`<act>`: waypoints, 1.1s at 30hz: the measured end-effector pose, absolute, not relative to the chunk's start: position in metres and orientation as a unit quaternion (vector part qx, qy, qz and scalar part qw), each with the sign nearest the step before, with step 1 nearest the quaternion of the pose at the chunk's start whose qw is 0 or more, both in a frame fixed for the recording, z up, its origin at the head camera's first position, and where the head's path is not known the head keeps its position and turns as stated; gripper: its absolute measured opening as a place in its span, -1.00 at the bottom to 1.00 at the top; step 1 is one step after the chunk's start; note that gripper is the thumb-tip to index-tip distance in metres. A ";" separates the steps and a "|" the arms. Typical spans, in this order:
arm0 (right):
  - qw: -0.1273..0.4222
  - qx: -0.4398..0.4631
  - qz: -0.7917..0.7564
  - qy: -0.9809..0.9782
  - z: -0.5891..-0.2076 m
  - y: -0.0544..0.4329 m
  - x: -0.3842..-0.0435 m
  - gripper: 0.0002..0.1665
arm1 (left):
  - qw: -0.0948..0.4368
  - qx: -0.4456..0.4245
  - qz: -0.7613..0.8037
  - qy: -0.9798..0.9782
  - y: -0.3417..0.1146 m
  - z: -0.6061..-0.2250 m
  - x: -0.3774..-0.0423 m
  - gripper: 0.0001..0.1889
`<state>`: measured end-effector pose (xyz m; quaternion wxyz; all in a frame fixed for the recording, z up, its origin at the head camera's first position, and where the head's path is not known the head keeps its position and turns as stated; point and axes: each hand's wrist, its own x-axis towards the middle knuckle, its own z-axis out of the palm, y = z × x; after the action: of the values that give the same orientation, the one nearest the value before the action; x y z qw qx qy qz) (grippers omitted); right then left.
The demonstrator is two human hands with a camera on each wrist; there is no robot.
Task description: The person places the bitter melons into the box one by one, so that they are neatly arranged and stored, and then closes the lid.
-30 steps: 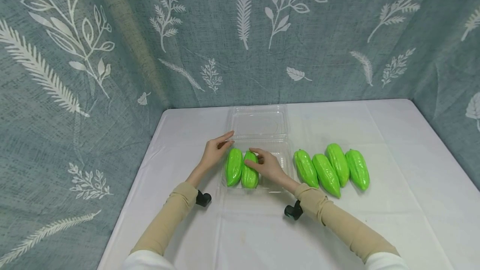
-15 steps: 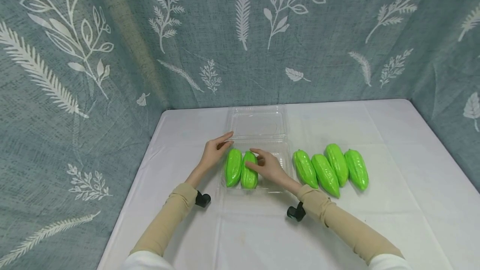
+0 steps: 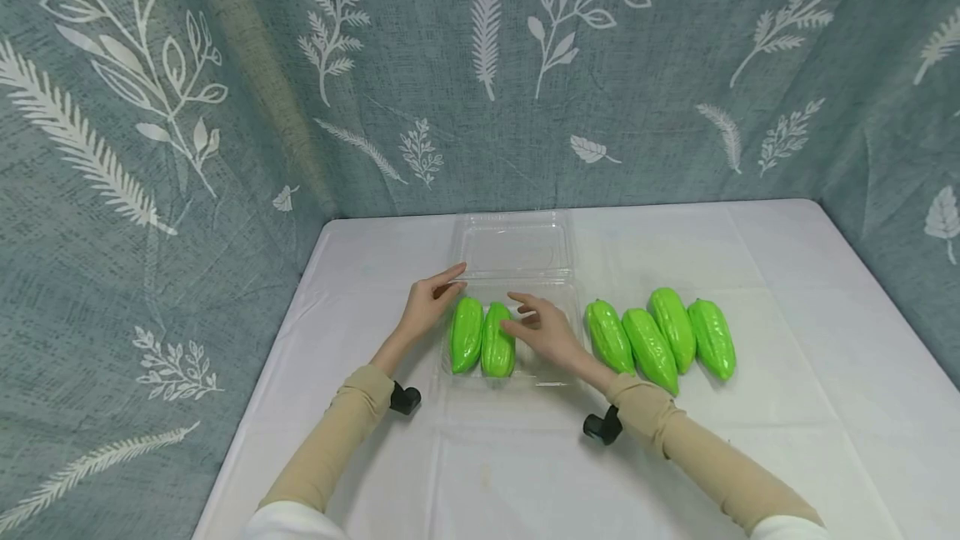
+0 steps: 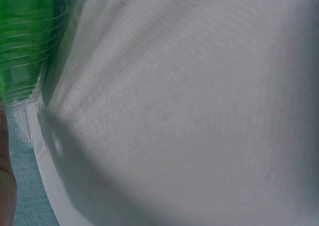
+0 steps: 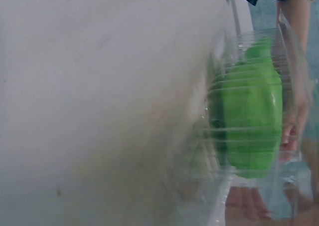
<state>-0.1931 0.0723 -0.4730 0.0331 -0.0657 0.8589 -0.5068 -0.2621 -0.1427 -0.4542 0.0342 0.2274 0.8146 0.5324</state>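
We're holding the right hand (image 3: pixel 553 333) loosely spread; the nearest green gourd (image 3: pixel 497 353) is lying at its nine o'clock, pointing twelve-to-six.

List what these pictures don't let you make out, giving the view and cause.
Head: part of the clear container, hidden behind the right hand.
Left wrist: most of the left hand, cut off by the left edge.
Left wrist: the rest of a green vegetable, cut off by the same edge.
Right wrist: the fingers near the bottom, too blurred to count.
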 end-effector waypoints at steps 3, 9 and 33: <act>0.027 -0.084 -0.505 0.859 -0.470 0.075 -0.193 -0.38 | 0.028 0.229 0.531 0.815 -0.143 -0.454 -0.262 -0.61; 0.022 -0.120 -0.494 0.861 -0.463 0.084 -0.192 -0.41 | 0.026 0.231 0.528 0.817 -0.142 -0.454 -0.262 -0.61; -0.032 -0.171 -0.497 0.850 -0.453 0.127 -0.185 -0.49 | 0.019 0.240 0.532 0.812 -0.143 -0.458 -0.263 -0.62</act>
<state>-0.1846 0.1272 -0.4534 -0.0322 -0.1710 0.8498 -0.4975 -0.2630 -0.1429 -0.4576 0.0194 0.2399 0.8121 0.5316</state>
